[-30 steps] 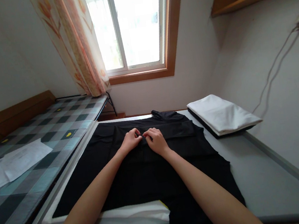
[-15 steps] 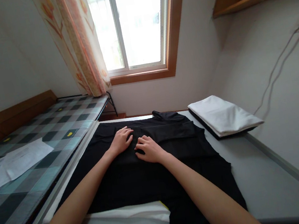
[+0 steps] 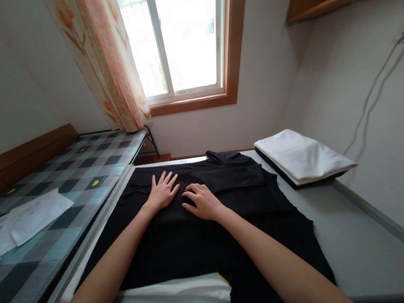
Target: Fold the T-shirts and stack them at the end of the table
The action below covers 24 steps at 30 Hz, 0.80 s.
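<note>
A black garment (image 3: pixel 185 249) lies spread over the white table, with a folded black strip (image 3: pixel 228 178) across its far part. On the cloth left of that strip, my left hand (image 3: pixel 162 191) rests flat, fingers spread. Close beside it on the right, my right hand (image 3: pixel 203 202) touches the garment with bent fingers; a gap shows between thumb and fingertips, and I see nothing in them. Under the garment's near edge, white cloth (image 3: pixel 169 294) with a yellow corner shows along the table's front.
Folded white cloth (image 3: pixel 300 155) sits on something black at the table's (image 3: pixel 372 238) right. Against its left side stands a bed with a checked mattress (image 3: pixel 51 258), papers (image 3: pixel 34 217) on it. A window (image 3: pixel 189 33), curtain (image 3: pixel 106 59) and wall shelf (image 3: pixel 349 0) are beyond.
My left hand's fingers have spread apart and lie flat. The right hand's thumb and fingers have parted slightly, staying at about the same spot. The garment looks nearly unchanged.
</note>
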### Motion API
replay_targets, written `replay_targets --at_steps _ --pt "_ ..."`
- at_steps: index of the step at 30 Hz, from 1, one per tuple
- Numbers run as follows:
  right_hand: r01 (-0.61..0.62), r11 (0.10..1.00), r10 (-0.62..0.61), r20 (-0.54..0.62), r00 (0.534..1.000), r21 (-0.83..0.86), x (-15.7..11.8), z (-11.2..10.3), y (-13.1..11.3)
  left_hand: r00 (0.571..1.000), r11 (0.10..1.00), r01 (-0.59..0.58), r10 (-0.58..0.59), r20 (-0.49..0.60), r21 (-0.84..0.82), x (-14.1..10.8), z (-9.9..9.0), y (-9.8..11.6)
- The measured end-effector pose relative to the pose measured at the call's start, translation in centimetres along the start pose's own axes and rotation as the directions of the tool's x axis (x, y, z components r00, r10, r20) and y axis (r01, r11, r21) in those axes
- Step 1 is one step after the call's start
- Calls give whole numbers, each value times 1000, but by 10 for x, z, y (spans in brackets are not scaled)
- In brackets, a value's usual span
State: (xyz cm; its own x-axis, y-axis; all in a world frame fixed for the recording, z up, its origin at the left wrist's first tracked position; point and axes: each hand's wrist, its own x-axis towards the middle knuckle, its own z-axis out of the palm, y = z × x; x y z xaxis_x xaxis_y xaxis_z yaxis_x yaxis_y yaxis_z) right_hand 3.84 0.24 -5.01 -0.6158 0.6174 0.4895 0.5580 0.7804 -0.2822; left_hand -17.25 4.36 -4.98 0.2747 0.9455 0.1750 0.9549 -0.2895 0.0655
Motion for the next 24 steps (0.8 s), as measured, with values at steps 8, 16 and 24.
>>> replay_targets --at_steps 8,16,24 --pt "-276 960 281 -202 938 49 3 -4 8 979 981 -147 162 123 -127 20 3 32" --pt "-441 886 464 -233 855 145 4 -4 15 985 980 -159 167 53 -121 20 12 44" --pt "-401 905 426 -281 860 145 3 -3 14 987 974 -157 162 17 -166 10 8 55"
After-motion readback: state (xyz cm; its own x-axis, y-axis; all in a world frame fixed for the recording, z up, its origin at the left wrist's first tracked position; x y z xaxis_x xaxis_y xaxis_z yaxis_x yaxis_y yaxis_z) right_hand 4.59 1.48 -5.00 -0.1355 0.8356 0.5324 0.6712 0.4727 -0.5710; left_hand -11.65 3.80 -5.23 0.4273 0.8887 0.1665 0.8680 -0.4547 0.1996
